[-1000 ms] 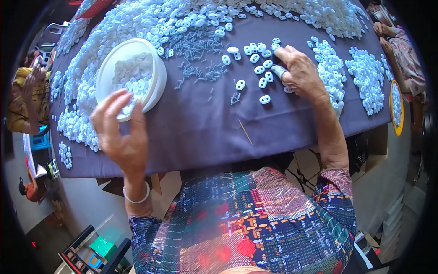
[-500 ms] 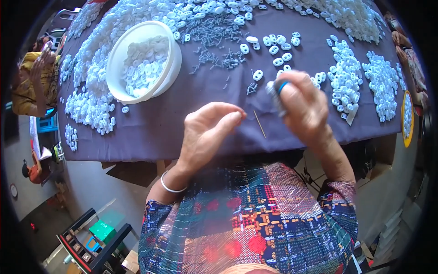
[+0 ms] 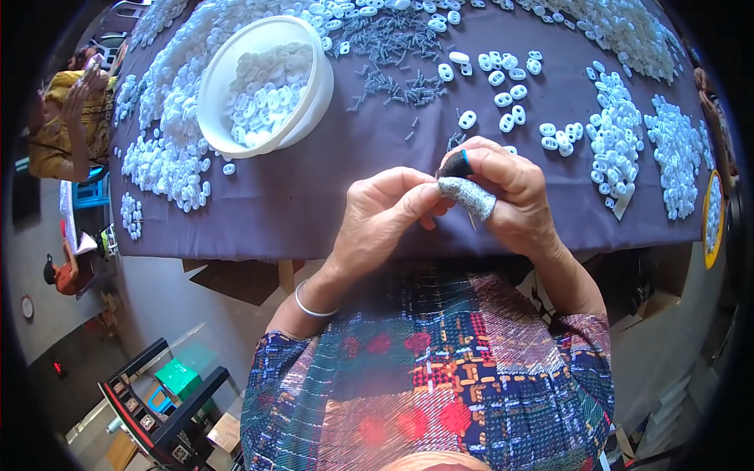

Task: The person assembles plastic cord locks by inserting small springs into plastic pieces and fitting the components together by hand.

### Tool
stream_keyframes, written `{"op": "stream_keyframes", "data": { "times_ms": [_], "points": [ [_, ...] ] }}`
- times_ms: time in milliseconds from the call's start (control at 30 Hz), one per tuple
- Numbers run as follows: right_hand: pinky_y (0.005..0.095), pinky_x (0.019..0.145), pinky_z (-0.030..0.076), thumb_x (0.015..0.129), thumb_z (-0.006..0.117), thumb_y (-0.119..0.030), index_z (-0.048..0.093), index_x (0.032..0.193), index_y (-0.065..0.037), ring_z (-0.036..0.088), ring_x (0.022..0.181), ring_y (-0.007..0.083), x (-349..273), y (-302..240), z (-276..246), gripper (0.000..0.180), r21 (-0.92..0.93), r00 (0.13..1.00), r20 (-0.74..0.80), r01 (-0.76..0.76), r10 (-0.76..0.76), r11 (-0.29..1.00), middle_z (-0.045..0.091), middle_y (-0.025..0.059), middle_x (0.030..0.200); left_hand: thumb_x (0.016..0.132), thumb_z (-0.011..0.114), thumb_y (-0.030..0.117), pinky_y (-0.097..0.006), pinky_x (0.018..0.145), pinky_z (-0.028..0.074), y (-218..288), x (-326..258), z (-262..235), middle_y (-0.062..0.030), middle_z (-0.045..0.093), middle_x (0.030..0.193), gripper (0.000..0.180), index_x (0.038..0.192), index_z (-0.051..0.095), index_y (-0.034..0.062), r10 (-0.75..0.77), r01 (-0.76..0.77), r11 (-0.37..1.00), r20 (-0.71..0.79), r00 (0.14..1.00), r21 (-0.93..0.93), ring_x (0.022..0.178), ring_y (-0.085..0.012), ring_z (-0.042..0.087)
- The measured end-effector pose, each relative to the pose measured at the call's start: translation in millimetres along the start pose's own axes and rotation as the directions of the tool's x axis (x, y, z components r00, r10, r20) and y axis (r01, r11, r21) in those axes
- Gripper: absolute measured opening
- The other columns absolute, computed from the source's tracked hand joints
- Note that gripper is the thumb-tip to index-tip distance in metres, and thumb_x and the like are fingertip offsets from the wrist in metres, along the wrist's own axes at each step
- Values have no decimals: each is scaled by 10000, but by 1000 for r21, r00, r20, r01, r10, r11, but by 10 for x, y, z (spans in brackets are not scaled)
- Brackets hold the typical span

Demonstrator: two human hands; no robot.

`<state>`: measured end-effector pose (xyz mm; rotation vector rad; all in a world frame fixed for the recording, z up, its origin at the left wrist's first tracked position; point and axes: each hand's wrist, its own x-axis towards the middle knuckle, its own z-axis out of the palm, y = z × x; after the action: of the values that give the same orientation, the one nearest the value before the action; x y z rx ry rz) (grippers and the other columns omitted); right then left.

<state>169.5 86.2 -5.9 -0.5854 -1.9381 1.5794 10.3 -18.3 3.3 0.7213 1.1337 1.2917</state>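
My left hand (image 3: 385, 213) and my right hand (image 3: 512, 193) meet over the near part of the cloth-covered table, fingertips pinched together. Whatever they grip between them is too small and hidden to make out. On my right hand, one finger wears a black cover with a blue rim (image 3: 455, 166) and another digit a speckled grey cover (image 3: 470, 198). A thin stick (image 3: 472, 221) shows partly from beneath the right hand. Just beyond the hands lie a few small grey spring-like pieces (image 3: 455, 141) and loose white oval two-holed plastic pieces (image 3: 468, 119).
A white tub (image 3: 314, 102) of white oval pieces stands left of centre. Heaps of such pieces (image 3: 169, 169) spread along the left, far and right sides. Many grey spring-like pieces (image 3: 393, 43) lie farther back. A yellow-rimmed tray (image 3: 713, 220) sits at the right edge; a person (image 3: 71, 125) is at left.
My right hand has come left and stopped against my left hand's fingertips. The stick, earlier in plain sight, is now mostly covered. The whole view has shifted slightly.
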Motion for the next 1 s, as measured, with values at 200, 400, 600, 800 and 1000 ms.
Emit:
{"op": "stream_keyframes", "data": {
  "times_ms": [200,400,600,800,1000],
  "points": [
    [203,624,451,815,633,32,606,1004,29,550,730,82,34,-74,50,191,197,980,-105,-143,166,970,565,49,874,916,586,157,-241,636,494,-18,0,49,-86,669,857,205,972,650,-30,49,-44,998,-116,992,51,744,-117,609],
    [208,624,434,771,644,39,619,976,-1,545,795,92,-41,-31,208,211,-111,979,-203,-11,-12,994,570,52,933,926,565,136,-231,625,490,-63,13,108,-82,662,844,191,994,639,-27,49,-59,997,-234,971,-39,679,-112,600],
    [249,611,425,751,652,45,621,882,2,537,687,142,14,-91,251,142,-230,960,-249,70,-128,971,562,69,861,913,593,142,-215,610,485,-1,4,168,-52,648,829,174,950,651,-18,144,-110,985,-287,947,133,741,-85,594],
    [212,690,441,814,623,43,612,909,27,556,780,88,-76,-91,156,96,30,985,-102,-135,138,990,558,37,861,877,636,88,-205,599,484,8,-19,82,-38,625,816,123,938,633,-18,247,-194,949,-199,948,250,692,-81,578],
    [189,730,433,862,589,29,587,997,24,539,833,55,-168,34,272,136,128,954,-238,-157,184,979,533,-8,882,893,600,68,-237,622,474,-77,29,189,-72,624,836,102,938,616,-23,159,-163,987,-285,945,9,682,-105,562]
  ]
}}
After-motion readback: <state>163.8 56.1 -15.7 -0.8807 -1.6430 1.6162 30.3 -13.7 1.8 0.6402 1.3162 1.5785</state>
